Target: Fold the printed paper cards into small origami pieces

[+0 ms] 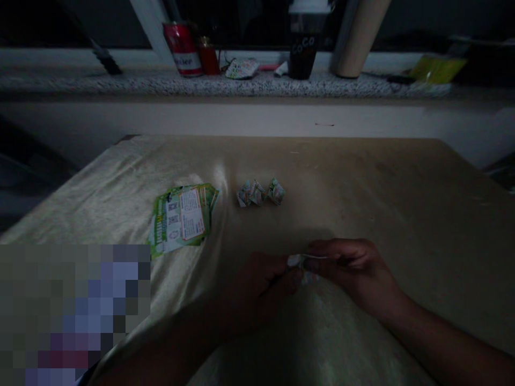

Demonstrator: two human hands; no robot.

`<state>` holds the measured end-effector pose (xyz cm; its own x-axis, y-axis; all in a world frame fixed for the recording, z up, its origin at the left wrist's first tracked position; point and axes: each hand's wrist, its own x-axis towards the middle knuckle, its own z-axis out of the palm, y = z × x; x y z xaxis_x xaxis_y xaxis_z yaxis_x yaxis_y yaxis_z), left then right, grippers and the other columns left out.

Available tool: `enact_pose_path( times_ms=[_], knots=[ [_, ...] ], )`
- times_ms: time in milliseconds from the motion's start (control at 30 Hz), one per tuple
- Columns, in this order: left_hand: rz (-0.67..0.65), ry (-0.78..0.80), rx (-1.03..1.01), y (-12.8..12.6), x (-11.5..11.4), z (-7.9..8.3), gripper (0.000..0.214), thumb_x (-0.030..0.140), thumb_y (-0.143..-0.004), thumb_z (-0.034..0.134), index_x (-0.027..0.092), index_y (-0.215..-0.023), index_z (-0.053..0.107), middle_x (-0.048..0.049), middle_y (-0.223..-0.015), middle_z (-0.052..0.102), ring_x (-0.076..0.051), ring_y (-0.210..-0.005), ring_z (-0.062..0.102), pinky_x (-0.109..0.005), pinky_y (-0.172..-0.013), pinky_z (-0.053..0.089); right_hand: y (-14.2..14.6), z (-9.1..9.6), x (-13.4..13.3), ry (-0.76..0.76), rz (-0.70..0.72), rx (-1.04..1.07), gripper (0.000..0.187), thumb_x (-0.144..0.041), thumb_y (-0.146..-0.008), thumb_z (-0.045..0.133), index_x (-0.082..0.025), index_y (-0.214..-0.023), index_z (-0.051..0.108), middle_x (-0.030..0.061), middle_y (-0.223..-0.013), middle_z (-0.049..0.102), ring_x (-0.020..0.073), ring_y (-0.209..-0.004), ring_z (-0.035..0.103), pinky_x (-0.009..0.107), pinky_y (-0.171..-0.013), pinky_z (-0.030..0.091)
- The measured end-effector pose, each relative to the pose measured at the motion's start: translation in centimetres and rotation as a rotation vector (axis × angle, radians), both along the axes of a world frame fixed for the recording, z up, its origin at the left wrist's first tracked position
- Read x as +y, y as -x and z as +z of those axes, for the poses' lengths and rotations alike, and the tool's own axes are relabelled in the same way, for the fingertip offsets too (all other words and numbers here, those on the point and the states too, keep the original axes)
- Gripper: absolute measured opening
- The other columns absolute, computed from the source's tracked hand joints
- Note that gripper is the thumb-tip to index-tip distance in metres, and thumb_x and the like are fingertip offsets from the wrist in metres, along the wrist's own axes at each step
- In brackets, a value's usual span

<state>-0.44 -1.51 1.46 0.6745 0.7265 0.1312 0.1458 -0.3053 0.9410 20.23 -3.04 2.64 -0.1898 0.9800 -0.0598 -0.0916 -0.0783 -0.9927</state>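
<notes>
Both hands pinch one small piece of folded printed paper (309, 277) low over the table. My left hand (267, 279) grips its left end between thumb and fingers. On the other side, my right hand (354, 268) closes on the right part, thumb pressed against it. Much of the paper is hidden behind the fingers. Beyond the hands lie several small folded paper pieces (257, 193) in a short row, printed green and white. A fanned stack of green printed leaflets (181, 217) rests to the left of that row.
A pale, wrinkled cover (402, 214) lies over the table. Behind it, a speckled stone sill (249, 87) carries a red can (183, 51), a dark cup (303, 51), a tan cylinder (358, 43) and a yellow packet (438, 69). The lower left corner is pixelated.
</notes>
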Motion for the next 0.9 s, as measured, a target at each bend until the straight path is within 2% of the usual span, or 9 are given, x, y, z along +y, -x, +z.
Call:
enact_pose_path(
  times_ms=[167, 333, 467, 633, 833, 900],
  knots=[
    [0.020, 0.033, 0.016, 0.2, 0.1, 0.1, 0.038, 0.033, -0.101, 0.047, 0.016, -0.067, 0.049, 0.0070, -0.056, 0.035, -0.006, -0.049, 0.031, -0.020, -0.049, 0.023, 0.0, 0.0, 0.1, 0.052, 0.043, 0.090, 0.010, -0.031, -0.086, 0.079, -0.022, -0.089, 0.084, 0.0020, -0.073, 0.079, 0.0096, -0.064, 0.070, 0.016, -0.061, 0.054],
    [0.084, 0.084, 0.050, 0.0, 0.0, 0.2, 0.041, 0.035, -0.100, 0.048, 0.017, -0.063, 0.046, 0.0069, -0.055, 0.033, -0.007, -0.048, 0.029, -0.021, -0.047, 0.021, 0.1, -0.3, 0.3, -0.002, 0.033, 0.102, 0.017, -0.037, -0.092, 0.073, -0.023, -0.094, 0.082, 0.0019, -0.078, 0.079, 0.0096, -0.070, 0.069, 0.016, -0.065, 0.054],
    [0.105, 0.105, 0.038, -0.2, -0.3, -0.1, 0.039, 0.036, -0.100, 0.047, 0.017, -0.066, 0.049, 0.0066, -0.056, 0.036, -0.007, -0.050, 0.032, -0.021, -0.048, 0.023, 0.2, -0.8, 0.1, -0.033, -0.005, 0.073, 0.015, -0.030, -0.086, 0.080, -0.026, -0.100, 0.080, 0.0004, -0.078, 0.079, 0.0099, -0.068, 0.070, 0.017, -0.063, 0.054],
    [0.114, 0.076, 0.035, -0.6, -0.6, -0.4, 0.036, 0.033, -0.101, 0.045, 0.017, -0.070, 0.050, 0.0066, -0.059, 0.038, -0.008, -0.052, 0.032, -0.022, -0.052, 0.025, 0.5, -1.0, -0.1, -0.108, -0.132, -0.029, 0.007, -0.022, -0.076, 0.086, -0.023, -0.081, 0.083, 0.0014, -0.071, 0.078, 0.0108, -0.060, 0.069, 0.017, -0.056, 0.053],
    [0.118, 0.038, 0.073, -0.9, -0.5, 0.4, 0.039, 0.031, -0.100, 0.046, 0.018, -0.063, 0.042, 0.0073, -0.055, 0.033, -0.007, -0.048, 0.030, -0.022, -0.049, 0.022, 0.5, -1.1, 0.4, 0.060, -0.098, 0.097, 0.012, -0.035, -0.084, 0.080, -0.024, -0.089, 0.083, 0.0011, -0.069, 0.077, 0.0091, -0.059, 0.068, 0.016, -0.057, 0.053],
    [0.099, 0.051, 0.084, -0.8, -0.6, 0.5, 0.040, 0.031, -0.100, 0.045, 0.018, -0.063, 0.042, 0.0072, -0.055, 0.033, -0.007, -0.048, 0.030, -0.022, -0.048, 0.022, 0.1, -1.2, 0.6, 0.068, -0.120, 0.119, 0.015, -0.038, -0.086, 0.079, -0.025, -0.092, 0.082, -0.0001, -0.069, 0.076, 0.0083, -0.058, 0.067, 0.015, -0.056, 0.052]
  ],
)
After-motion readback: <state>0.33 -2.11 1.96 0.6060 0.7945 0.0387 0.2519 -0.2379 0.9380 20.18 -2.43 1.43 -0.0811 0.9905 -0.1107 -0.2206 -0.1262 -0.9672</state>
